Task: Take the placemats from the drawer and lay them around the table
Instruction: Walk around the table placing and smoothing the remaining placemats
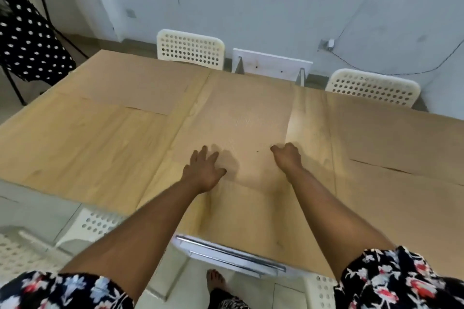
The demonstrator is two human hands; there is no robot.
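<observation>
White perforated chairs [190, 49]; polka-dot cloth [27, 40], perhaps a garment.

The light wooden counter [82, 148] carries tan placemats: one far left [130, 85], one central [238, 120], seemingly another right [401, 145].

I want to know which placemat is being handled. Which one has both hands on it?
The middle placemat: the left hand and right hand rest on its near end. The far-left placemat and right placemat lie untouched.
</observation>
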